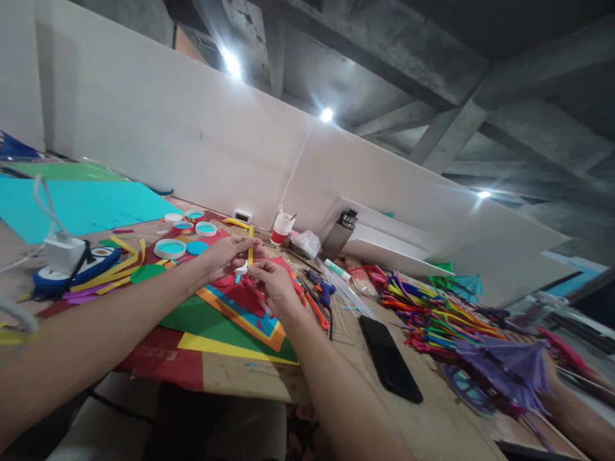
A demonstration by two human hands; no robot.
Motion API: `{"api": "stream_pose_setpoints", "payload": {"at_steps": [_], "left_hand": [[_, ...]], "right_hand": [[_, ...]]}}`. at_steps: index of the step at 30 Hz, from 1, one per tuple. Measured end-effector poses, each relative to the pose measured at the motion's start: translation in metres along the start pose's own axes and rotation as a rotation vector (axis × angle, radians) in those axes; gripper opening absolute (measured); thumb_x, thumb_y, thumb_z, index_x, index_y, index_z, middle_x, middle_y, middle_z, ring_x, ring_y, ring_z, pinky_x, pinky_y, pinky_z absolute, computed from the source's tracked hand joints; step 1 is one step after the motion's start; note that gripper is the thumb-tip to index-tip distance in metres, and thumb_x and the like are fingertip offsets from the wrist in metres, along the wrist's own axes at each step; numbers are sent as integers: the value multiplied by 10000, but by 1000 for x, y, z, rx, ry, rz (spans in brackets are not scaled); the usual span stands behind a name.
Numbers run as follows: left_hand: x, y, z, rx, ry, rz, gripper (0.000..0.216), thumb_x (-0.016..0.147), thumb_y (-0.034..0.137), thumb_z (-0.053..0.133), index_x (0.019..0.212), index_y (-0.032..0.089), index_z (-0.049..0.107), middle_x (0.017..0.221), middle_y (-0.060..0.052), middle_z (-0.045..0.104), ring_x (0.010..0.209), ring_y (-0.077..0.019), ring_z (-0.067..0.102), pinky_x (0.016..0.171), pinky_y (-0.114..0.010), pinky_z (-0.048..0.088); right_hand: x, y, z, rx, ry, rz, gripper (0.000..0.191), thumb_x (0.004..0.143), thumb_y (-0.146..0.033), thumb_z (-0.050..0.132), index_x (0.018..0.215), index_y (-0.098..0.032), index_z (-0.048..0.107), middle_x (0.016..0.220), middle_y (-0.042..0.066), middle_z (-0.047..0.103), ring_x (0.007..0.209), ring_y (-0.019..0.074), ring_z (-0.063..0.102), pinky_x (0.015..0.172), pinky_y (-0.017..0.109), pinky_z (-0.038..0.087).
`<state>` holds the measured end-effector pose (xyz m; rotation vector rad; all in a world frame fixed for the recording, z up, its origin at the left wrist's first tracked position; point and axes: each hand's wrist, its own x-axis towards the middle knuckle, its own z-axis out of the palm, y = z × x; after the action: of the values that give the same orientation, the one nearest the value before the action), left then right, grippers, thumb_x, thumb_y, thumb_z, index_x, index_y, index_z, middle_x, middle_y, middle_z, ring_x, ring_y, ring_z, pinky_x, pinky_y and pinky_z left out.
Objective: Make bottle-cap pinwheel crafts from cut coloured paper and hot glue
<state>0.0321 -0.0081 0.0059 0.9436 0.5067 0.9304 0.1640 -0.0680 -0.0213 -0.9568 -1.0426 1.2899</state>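
A narrow yellow paper strip (250, 238) stands nearly upright between my two hands. My left hand (229, 257) is closed, pinching the strip with its fingertips. From the other side my right hand (275, 282) is also closed, its fingertips on the strip's lower end. Just below the fingers is a small white round piece (241, 269); whether a hand holds it I cannot tell. Beneath my hands lie red paper (255, 299), layered blue and orange sheets (275, 338), a green sheet (189, 319) and a yellow sheet (216, 346).
White rings with blue centres (170, 249) stand to the left, near yellow strips (137, 261). A blue glue gun (327, 292), black phone (389, 358), paper cup (282, 227) and bottle (339, 234) stand around. Colourful pipe cleaners (432, 307) and another person's arm (576, 403) are at right.
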Motion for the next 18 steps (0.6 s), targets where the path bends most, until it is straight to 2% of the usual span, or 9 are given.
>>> {"api": "stream_pose_setpoints", "payload": {"at_steps": [3, 9, 14, 18], "left_hand": [[0, 0, -1, -10, 14, 4, 159, 890, 142, 529, 831, 82, 664, 700, -85, 697, 331, -10, 406, 293, -102, 281], [1, -2, -5, -34, -44, -7, 164, 836, 245, 636, 897, 103, 691, 807, -123, 707, 566, -115, 624, 428, -161, 458], [3, -1, -6, -25, -54, 22, 184, 887, 212, 551, 912, 93, 690, 792, -118, 696, 603, -117, 634, 426, -149, 449], [1, 0, -3, -8, -49, 58, 206, 902, 211, 525, 907, 88, 689, 784, -114, 695, 590, -106, 626, 398, -135, 414]], "right_hand": [[0, 0, 0, 3, -8, 7, 230, 529, -267, 789, 621, -164, 605, 535, -40, 567, 471, 60, 433, 492, 211, 353], [-2, -5, 1, 80, -37, 65, 305, 493, -295, 828, 662, -160, 613, 610, -26, 592, 520, 67, 469, 505, 212, 375], [-2, -4, 0, 87, -71, 53, 301, 515, -292, 834, 648, -164, 596, 580, -45, 564, 504, 60, 453, 508, 209, 368], [1, 0, -3, 33, -28, 13, 272, 528, -285, 812, 635, -162, 595, 567, -43, 564, 480, 53, 428, 487, 205, 326]]}}
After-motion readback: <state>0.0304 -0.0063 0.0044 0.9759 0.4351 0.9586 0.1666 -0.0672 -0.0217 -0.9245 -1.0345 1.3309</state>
